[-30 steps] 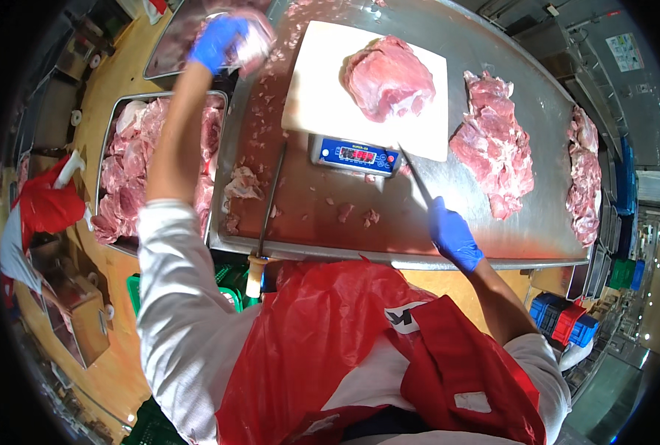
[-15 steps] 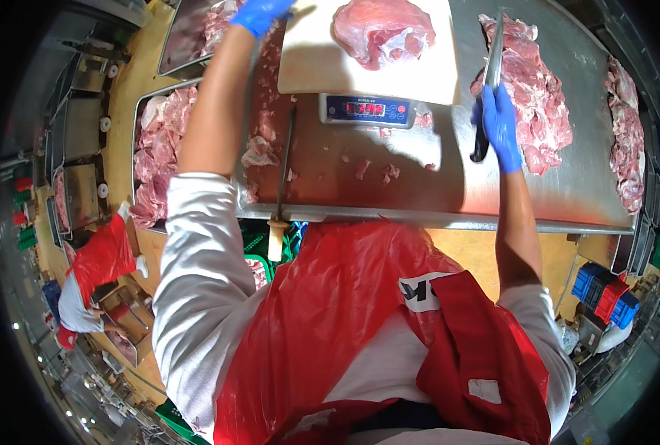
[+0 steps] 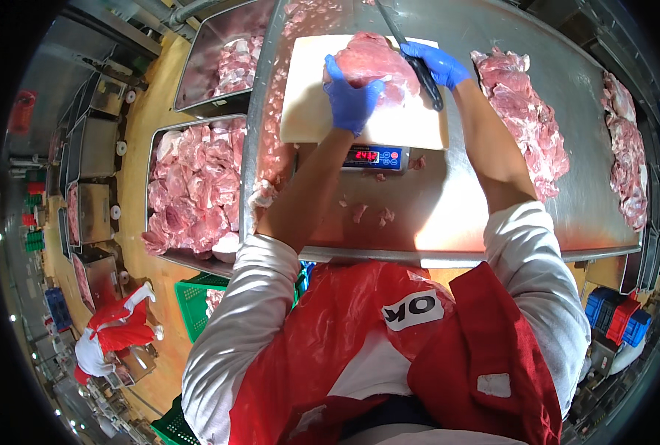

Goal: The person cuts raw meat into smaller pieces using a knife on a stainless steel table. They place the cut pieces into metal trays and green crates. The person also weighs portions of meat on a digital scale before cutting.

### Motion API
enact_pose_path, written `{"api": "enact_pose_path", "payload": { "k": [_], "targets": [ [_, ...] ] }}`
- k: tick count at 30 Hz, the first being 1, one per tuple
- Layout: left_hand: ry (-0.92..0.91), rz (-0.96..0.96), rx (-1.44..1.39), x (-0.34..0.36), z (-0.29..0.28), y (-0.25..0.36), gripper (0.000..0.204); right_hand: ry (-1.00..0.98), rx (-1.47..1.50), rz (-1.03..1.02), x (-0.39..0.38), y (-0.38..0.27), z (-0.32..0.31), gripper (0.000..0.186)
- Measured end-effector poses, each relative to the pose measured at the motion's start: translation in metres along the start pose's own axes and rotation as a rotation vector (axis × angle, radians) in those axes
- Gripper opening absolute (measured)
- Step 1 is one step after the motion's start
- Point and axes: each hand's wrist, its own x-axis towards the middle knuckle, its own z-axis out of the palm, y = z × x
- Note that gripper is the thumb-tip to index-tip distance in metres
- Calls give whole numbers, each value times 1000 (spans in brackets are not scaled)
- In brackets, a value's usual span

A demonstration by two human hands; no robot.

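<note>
A large piece of raw meat (image 3: pixel 378 63) lies on a white cutting board (image 3: pixel 300 96), which rests on a digital scale (image 3: pixel 395 158) with a lit red display. My left hand (image 3: pixel 351 104), in a blue glove, grips the near left side of the meat, thumb and fingers apart around it. At the meat's right side, my gloved right hand (image 3: pixel 441 65) holds a long knife by its black handle (image 3: pixel 423 80). The blade points away from me, toward the far edge. How far the right fingers wrap under the handle is hidden.
Rows of meat (image 3: pixel 526 122) lie to the right on the steel table (image 3: pixel 449 200). Metal bins of meat (image 3: pixel 196 185) stand along its left side, a green crate (image 3: pixel 189 304) below them. Small scraps (image 3: pixel 360 213) lie near me. Another person (image 3: pixel 115 334) works at far left.
My left hand has come from the far left onto the meat. My right hand has brought the knife leftward from the row of meat to the board. The view has shifted.
</note>
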Motion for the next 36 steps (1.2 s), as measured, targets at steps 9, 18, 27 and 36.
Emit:
{"api": "enact_pose_path", "payload": {
  "k": [9, 18, 27, 36],
  "targets": [
    [-1147, -343, -485, 144, -57, -57, 74, 180, 124, -382, -67, 124, 135, 24],
    [-977, -7, -247, 104, -50, -33, 62, 439, 15, -423, -156, 70, 100, 26],
    [-698, 334, -102, 54, -62, -39, 74, 237, 130, -329, -120, 140, 124, 22],
    [-634, 359, 33, 67, -98, -11, 53, 396, -45, -270, -144, 124, 125, 18]
  ]
}}
